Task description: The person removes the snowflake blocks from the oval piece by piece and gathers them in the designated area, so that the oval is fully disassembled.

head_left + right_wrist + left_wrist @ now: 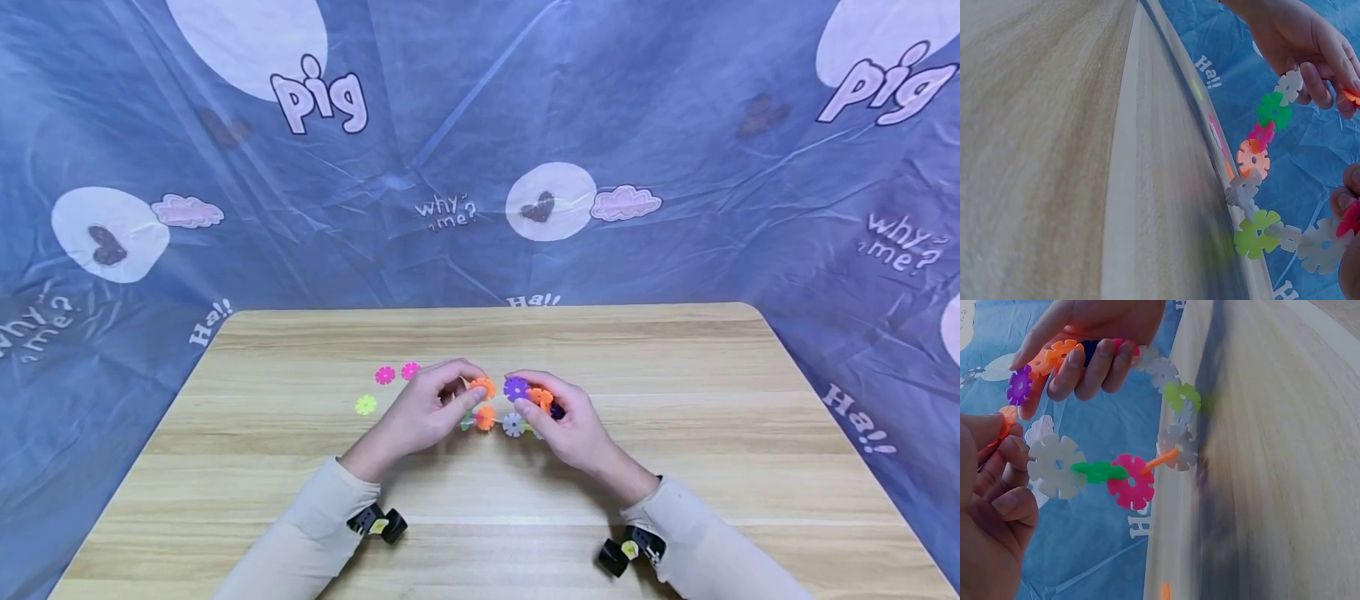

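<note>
Between thumb and fingertips, my left hand [427, 412] pinches an orange notched plastic disc [487, 386]. My right hand [577, 429] holds one end of a chain of interlocked snowflake discs, with a purple disc [515, 388] at the tip and orange ones beside it. In the left wrist view the orange and purple discs are close together; whether they touch I cannot tell. The chain loops down between the hands through a yellow-green disc [1258, 234], an orange disc [1253, 159], a pink disc [1131, 482], a green disc [1099, 473] and a white disc [1047, 465] near the left fingers.
On the wooden table [480, 533], two loose pink discs [385, 375] and a yellow-green disc [365, 405] lie left of the hands. A blue printed cloth [420, 100] hangs behind and beside the table. Both wrists wear black strapped cameras [392, 527].
</note>
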`<state>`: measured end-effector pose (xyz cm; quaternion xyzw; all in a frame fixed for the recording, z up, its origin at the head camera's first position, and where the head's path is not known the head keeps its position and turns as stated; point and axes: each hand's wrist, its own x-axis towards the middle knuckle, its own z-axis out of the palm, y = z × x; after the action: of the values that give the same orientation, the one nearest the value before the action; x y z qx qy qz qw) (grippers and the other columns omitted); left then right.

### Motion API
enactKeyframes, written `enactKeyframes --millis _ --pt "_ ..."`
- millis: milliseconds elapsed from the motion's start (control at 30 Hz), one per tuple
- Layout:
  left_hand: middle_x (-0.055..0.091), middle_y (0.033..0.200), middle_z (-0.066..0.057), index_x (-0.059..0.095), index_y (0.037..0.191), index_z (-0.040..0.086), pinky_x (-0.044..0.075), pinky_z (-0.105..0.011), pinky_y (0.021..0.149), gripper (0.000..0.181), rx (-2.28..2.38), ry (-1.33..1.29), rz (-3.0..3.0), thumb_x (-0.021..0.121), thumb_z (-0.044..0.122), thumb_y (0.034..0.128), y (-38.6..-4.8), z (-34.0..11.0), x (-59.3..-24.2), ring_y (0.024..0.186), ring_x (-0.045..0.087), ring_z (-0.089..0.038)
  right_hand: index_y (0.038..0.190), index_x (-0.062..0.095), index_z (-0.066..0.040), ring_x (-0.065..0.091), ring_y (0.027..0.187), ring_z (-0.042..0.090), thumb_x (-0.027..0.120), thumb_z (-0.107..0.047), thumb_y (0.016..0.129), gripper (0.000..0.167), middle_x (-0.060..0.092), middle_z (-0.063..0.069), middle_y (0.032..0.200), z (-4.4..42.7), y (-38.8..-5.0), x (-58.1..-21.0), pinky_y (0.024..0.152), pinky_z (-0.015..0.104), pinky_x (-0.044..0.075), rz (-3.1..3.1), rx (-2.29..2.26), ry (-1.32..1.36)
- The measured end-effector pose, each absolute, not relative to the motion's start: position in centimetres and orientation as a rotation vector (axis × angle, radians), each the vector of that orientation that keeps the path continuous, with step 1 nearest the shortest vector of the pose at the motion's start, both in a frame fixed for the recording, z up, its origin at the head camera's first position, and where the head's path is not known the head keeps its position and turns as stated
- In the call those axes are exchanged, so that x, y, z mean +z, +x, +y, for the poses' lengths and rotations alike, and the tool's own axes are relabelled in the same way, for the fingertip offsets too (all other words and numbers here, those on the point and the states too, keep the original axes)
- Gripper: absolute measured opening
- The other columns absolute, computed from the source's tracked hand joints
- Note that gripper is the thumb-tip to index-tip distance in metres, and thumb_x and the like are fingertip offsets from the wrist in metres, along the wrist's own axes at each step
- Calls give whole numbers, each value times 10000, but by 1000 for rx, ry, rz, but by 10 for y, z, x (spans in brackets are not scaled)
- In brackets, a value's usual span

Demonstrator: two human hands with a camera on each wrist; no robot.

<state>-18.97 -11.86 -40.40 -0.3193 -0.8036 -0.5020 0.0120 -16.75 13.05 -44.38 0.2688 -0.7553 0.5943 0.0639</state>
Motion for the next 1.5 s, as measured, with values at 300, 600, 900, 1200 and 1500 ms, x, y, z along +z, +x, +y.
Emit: enactKeyframes --millis 300,600,900,1200,1500 --pt "733 1008 23 792 1081 132 517 -232 661 107 -1494 -1026 -2482 688 131 1059 -193 -120 -407 776 590 -93 1369 670 2 677 955 56 648 18 1020 350 744 203 1197 131 -167 -444 814 255 616 -2298 1784 813" --pt "745 1032 18 792 1135 112 544 -241 693 138 -1461 -1013 -2561 677 134 1063 -192 -120 -407 791 615 -103 1371 673 -3 694 998 58 655 11 1019 353 752 196 1223 131 -168 -445 870 255 618 -2315 1772 812" --pt "771 1008 18 787 1157 130 547 -251 711 139 -1413 -813 -2679 711 175 1051 -191 -119 -403 840 633 -81 1373 670 -2 685 981 53 655 6 1020 354 751 194 1208 132 -167 -445 851 253 616 -2320 1772 809" --pt "787 1007 -18 788 1180 105 527 -261 692 165 -1356 -599 -2730 711 171 1050 -198 -124 -404 873 661 -137 1374 669 5 682 930 52 659 33 998 377 748 209 1169 137 -168 -441 778 263 628 -2304 1749 782" --pt "745 921 -17 788 1150 107 508 -285 676 148 -1298 -410 -2895 725 189 1043 -208 -132 -413 781 615 -120 1371 667 17 682 905 48 665 53 986 386 743 227 1165 140 -168 -438 742 261 628 -2288 1751 775"
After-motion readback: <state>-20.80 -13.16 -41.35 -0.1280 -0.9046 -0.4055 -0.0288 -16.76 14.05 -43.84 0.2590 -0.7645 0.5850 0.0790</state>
